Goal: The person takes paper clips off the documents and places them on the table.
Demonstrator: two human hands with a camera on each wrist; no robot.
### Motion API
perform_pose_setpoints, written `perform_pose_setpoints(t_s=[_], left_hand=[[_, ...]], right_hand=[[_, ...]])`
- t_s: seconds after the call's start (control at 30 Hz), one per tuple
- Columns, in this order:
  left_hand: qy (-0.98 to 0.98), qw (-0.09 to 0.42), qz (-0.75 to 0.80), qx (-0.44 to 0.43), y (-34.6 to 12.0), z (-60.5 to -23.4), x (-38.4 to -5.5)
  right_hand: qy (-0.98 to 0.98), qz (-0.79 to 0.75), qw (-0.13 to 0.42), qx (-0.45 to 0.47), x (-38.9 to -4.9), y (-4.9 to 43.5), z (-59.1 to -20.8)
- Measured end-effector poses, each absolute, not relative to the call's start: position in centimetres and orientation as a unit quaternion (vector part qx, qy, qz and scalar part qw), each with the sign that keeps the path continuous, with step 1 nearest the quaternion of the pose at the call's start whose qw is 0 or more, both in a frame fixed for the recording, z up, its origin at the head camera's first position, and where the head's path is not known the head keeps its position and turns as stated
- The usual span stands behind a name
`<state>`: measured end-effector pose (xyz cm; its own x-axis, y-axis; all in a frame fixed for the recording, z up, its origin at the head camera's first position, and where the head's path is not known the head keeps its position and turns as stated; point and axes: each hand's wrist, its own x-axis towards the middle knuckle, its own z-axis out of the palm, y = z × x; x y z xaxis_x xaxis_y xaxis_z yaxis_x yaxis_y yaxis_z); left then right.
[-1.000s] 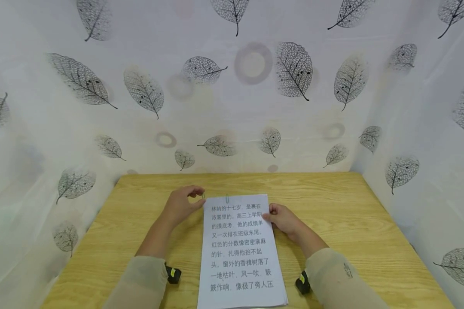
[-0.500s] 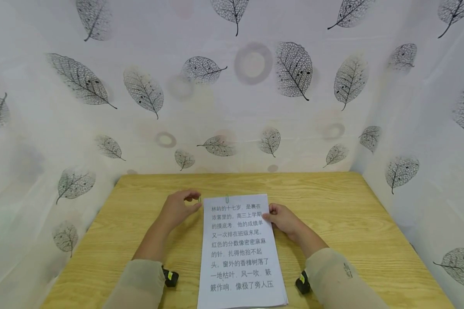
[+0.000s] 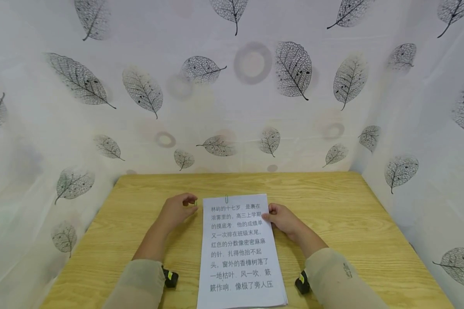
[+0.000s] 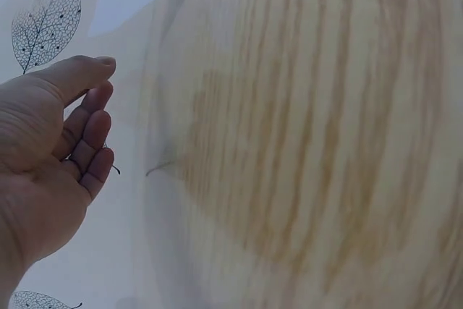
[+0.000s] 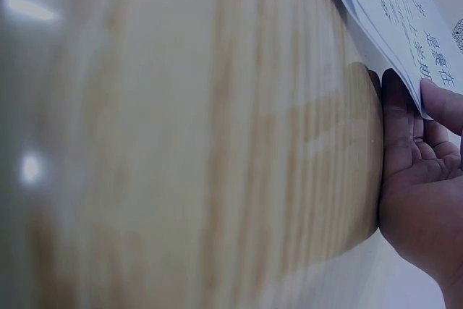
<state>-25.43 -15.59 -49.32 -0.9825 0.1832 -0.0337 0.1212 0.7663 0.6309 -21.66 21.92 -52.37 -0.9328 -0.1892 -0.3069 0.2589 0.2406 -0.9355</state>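
Note:
A stack of white printed paper sheets [image 3: 237,253] lies on the wooden table, its lines of large black characters facing up. At its top edge sits a green paper clip [image 3: 227,199]. My right hand [image 3: 284,219] pinches the stack's upper right edge, thumb on top and fingers underneath; the right wrist view shows the paper [image 5: 391,27] between them. Left of the top left corner, my left hand [image 3: 175,210] is apart from the paper. It pinches a small greenish paper clip [image 3: 196,203] between thumb and fingertips. The left wrist view hides that clip behind the fingers.
The wooden table [image 3: 332,197] extends on both sides of the stack. A pale curtain [image 3: 224,111] with leaf prints stands behind and at both sides. Black wrist cameras [image 3: 171,279] sit near both sleeves.
My left hand has drawn away from the stack's top left corner, left and slightly toward me, with the paper clip in its fingertips. The right hand and the stack stay in place.

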Motion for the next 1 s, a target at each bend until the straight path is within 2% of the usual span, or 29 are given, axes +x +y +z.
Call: perform_pose_setpoints(t_s=[0.47, 1.0], left_hand=[[0.948, 0.051, 0.301, 0.088, -15.9, -51.2, -26.4], [0.95, 0.07, 0.294, 0.081, -15.6, -51.1, -26.1]], right_hand=[[0.766, -0.617, 0.178, 0.026, -21.6, 21.8, -52.5], [0.767, -0.615, 0.181, 0.026, -21.6, 21.8, -52.3]])
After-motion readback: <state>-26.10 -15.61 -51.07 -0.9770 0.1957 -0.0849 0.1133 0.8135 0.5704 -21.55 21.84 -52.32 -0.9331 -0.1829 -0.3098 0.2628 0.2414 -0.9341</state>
